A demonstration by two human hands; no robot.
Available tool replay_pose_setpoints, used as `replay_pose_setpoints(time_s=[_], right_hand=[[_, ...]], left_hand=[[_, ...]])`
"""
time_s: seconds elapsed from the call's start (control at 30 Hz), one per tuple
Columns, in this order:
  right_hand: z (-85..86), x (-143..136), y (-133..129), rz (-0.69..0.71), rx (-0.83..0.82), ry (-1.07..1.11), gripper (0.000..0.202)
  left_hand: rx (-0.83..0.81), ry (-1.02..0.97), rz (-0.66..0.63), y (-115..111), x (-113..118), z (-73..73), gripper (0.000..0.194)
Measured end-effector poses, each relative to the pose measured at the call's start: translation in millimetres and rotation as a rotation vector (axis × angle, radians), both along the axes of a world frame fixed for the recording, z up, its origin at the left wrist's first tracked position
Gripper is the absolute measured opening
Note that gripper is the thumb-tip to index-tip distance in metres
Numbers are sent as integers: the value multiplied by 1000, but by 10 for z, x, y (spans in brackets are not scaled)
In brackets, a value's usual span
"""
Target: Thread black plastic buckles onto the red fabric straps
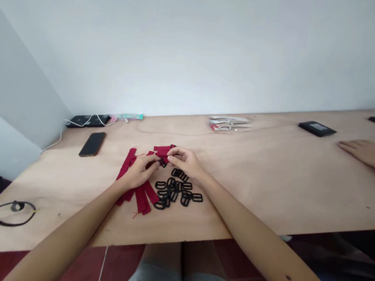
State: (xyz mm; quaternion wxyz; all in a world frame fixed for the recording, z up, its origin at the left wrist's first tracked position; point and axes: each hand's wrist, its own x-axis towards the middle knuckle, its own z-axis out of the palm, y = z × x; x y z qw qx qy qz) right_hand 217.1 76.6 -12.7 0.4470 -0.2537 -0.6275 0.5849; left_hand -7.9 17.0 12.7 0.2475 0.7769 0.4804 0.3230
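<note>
Between my two hands is a black strap buckle, pinched at its left side by the thumb and fingers of my left hand. My right hand is closed at the fingertips beside it, on a red strap that meets the buckle; the strap is mostly hidden by the fingers. Cut red webbing straps lie under and around my left hand. A loose heap of black slider buckles spreads over the table just below my right hand. Another red strap piece rests behind the fingertips.
A phone lies at the left, near a black device with white cable. Plastic packets sit by the wall. Black boxes and another person's hand are at the right. A black cable loops at front left.
</note>
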Motion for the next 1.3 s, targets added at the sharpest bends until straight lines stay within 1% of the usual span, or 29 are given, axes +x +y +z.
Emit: replay_pose_setpoints(time_s=[0.13,0.23,0.27,0.33,0.4,0.5,0.57,0.63,0.7,0.87,0.97,1.07,1.2,1.3], right_hand=[[8,12,-24,-1,82,-131,35],[-5,12,-32,3,147,-199,33],[-10,10,-32,-2,156,-196,33],[-16,3,-29,-9,144,-172,34],[-13,-2,-28,11,110,-158,36],[7,0,-32,63,101,-158,38],[22,8,-31,76,109,-151,38],[34,17,-25,69,88,-127,40],[39,23,-15,58,49,-90,39],[43,10,-15,44,-84,39,32],[62,6,-29,3,-145,100,26],[93,15,-31,-39,-192,168,24],[112,28,-7,-58,-243,270,29],[96,23,17,-97,-212,286,35]], left_hand=[[-12,-52,-18,-2,8,3,25],[7,-113,-25,-12,27,-21,17],[28,-145,-14,-15,35,-35,19],[73,-192,21,-23,51,-65,33],[101,-191,62,-28,63,-83,39],[108,-155,95,-30,70,-68,29],[102,-167,97,-26,64,-41,24],[78,-199,81,-19,51,-20,24],[45,-203,54,-13,34,-19,28],[32,-120,27,8,0,-96,43],[34,-96,37,21,-12,-125,41],[26,-60,48,20,-19,-101,35],[18,-30,39,2,-14,-54,34],[21,-45,14,-12,3,-40,36]])
